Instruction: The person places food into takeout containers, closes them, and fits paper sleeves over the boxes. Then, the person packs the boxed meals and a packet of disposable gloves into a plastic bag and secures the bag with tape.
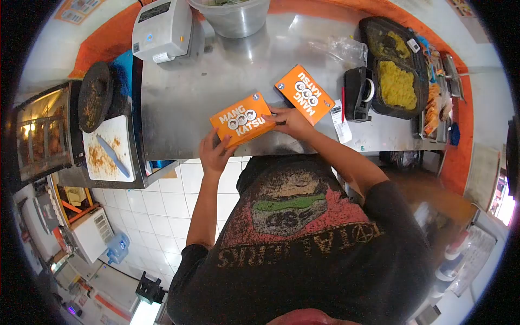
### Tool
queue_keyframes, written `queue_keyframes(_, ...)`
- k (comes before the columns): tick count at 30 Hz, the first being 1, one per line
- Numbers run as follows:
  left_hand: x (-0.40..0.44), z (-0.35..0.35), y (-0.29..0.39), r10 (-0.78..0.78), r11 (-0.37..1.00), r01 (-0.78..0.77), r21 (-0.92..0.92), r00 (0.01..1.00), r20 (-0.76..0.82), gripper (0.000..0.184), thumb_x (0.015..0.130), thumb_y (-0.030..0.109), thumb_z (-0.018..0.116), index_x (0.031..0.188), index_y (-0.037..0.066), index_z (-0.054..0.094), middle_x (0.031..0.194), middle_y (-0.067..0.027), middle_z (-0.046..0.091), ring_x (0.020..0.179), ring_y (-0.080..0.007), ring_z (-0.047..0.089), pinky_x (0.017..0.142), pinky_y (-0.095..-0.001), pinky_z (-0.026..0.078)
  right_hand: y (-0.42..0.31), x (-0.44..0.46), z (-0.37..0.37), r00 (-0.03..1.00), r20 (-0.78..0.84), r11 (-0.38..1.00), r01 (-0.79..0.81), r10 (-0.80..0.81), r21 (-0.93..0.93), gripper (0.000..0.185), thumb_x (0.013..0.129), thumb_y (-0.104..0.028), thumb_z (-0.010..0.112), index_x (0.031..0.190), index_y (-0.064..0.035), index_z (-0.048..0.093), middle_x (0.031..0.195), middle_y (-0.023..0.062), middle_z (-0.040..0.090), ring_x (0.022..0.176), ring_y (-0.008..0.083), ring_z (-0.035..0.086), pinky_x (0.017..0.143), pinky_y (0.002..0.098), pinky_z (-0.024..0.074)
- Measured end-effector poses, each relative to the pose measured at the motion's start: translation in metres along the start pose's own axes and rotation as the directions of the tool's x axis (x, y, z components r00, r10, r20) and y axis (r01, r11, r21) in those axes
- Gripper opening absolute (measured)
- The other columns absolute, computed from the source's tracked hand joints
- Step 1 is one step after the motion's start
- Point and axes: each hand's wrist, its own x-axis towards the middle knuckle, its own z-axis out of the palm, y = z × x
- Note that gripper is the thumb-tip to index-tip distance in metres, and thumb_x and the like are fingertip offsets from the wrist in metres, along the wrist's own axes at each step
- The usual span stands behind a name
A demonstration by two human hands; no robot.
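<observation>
Both of my hands are on an orange food box (238,116) printed "MANG KATSU", near the front edge of the steel counter. My left hand (214,151) grips its lower left corner, thumb and fingers around the edge. At the box's right side, my right hand (292,123) has its fingers closed on the edge. Just right of it lies a second orange food box (305,93) with the same print, turned at an angle, close to my right hand. Both boxes look closed. The undersides of the boxes are hidden.
A label printer (162,32) and a clear plastic tub (233,16) stand at the back of the steel counter (179,97). To the right are a paper slip (341,124), a tape dispenser (357,95) and a black container of yellow food (397,84). A knife (114,157) lies on a cutting board (97,138) at left.
</observation>
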Motion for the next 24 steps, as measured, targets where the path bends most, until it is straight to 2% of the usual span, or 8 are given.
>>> queue_keyframes(2, 0.005, -0.003, 0.001, -0.093, 0.98, 0.103, -0.17, 0.993, 0.07, 0.05, 0.06, 0.022, 0.088, 0.106, 0.016, 0.07, 0.135, -0.0125, 0.053, 0.102, -0.0296, 0.06, 0.086, -0.0392, 0.051, -0.007, 0.006, -0.01, 0.989, 0.067, 0.987, -0.136, 0.13, 0.087, 0.045, 0.074, -0.01, 0.077, 0.117, -0.0211, 0.068, 0.128, 0.0159, 0.059, 0.099, 0.0307, 0.066, 0.084, 0.0332, 0.0529)
queue_keyframes(5, 0.008, -0.005, -0.003, -0.121, 0.951, 0.144, -0.275, 0.988, 0.099, 0.046, 0.061, 0.017, 0.088, 0.104, 0.012, 0.071, 0.133, -0.012, 0.055, 0.102, -0.029, 0.061, 0.086, -0.0387, 0.053, -0.009, 0.011, -0.009, 0.961, 0.106, 0.965, -0.262, 0.257, 0.032, 0.043, 0.072, -0.01, 0.079, 0.113, -0.0186, 0.07, 0.118, 0.0162, 0.065, 0.094, 0.0255, 0.068, 0.082, 0.0317, 0.0526)
queue_keyframes(6, 0.007, -0.005, -0.003, -0.123, 0.951, 0.147, -0.274, 0.987, 0.103, 0.046, 0.061, 0.017, 0.088, 0.104, 0.012, 0.071, 0.133, -0.012, 0.055, 0.102, -0.029, 0.061, 0.086, -0.0387, 0.053, -0.007, 0.01, -0.005, 0.96, 0.108, 0.964, -0.264, 0.259, 0.036, 0.043, 0.072, -0.01, 0.079, 0.113, -0.0186, 0.07, 0.118, 0.0162, 0.065, 0.094, 0.0255, 0.068, 0.082, 0.0317, 0.0526)
queue_keyframes(8, 0.006, -0.005, -0.001, -0.142, 0.951, 0.166, -0.26, 0.984, 0.106, 0.048, 0.06, 0.014, 0.088, 0.105, 0.012, 0.071, 0.132, -0.0122, 0.056, 0.103, -0.0282, 0.062, 0.086, -0.0373, 0.054, -0.003, 0.008, 0.001, 0.922, 0.094, 0.913, -0.386, 0.376, 0.13, 0.042, 0.071, -0.006, 0.079, 0.111, -0.0174, 0.071, 0.111, 0.015, 0.068, 0.092, 0.0181, 0.068, 0.083, 0.0287, 0.0521)
queue_keyframes(14, 0.003, -0.002, 0.007, -0.267, 0.868, 0.294, -0.399, 0.956, 0.123, 0.048, 0.063, 0.009, 0.086, 0.108, 0.008, 0.071, 0.132, -0.0138, 0.056, 0.105, -0.0265, 0.061, 0.088, -0.0349, 0.053, -0.015, 0.017, -0.018, 0.923, 0.145, 0.877, -0.385, 0.357, 0.288, 0.046, 0.07, 0.0, 0.078, 0.112, -0.0159, 0.071, 0.113, 0.014, 0.068, 0.089, 0.0124, 0.067, 0.082, 0.0261, 0.0522)
queue_keyframes(18, 0.005, -0.004, 0.013, -0.257, 0.885, 0.273, -0.377, 0.962, 0.093, 0.045, 0.064, 0.008, 0.085, 0.107, 0.007, 0.071, 0.132, -0.0144, 0.056, 0.105, -0.0265, 0.061, 0.087, -0.0343, 0.053, -0.013, 0.015, -0.016, 0.9, 0.197, 0.822, -0.435, 0.388, 0.368, 0.042, 0.072, -0.005, 0.078, 0.112, -0.0161, 0.071, 0.115, 0.013, 0.067, 0.094, 0.0177, 0.067, 0.088, 0.0286, 0.0507)
queue_keyframes(20, 0.005, -0.003, 0.013, -0.287, 0.877, 0.308, -0.37, 0.951, 0.113, 0.045, 0.064, 0.008, 0.085, 0.106, 0.006, 0.071, 0.133, -0.0147, 0.056, 0.105, -0.027, 0.061, 0.087, -0.0349, 0.053, -0.005, 0.008, -0.009, 0.984, 0.084, 0.984, -0.164, 0.158, 0.074, 0.035, 0.074, -0.017, 0.076, 0.109, -0.0179, 0.072, 0.115, 0.0074, 0.068, 0.094, 0.0285, 0.067, 0.086, 0.0352, 0.0514)
queue_keyframes(24, 0.001, 0.0, 0.01, -0.293, 0.868, 0.321, -0.378, 0.947, 0.131, 0.044, 0.064, 0.009, 0.085, 0.105, 0.005, 0.071, 0.133, -0.0148, 0.056, 0.105, -0.0279, 0.061, 0.088, -0.0356, 0.053, 0.002, 0.0, -0.005, 1.0, 0.009, 0.996, -0.014, 0.015, -0.088, 0.038, 0.074, -0.023, 0.076, 0.111, -0.0213, 0.071, 0.121, 0.0055, 0.065, 0.099, 0.0308, 0.064, 0.089, 0.0377, 0.05)
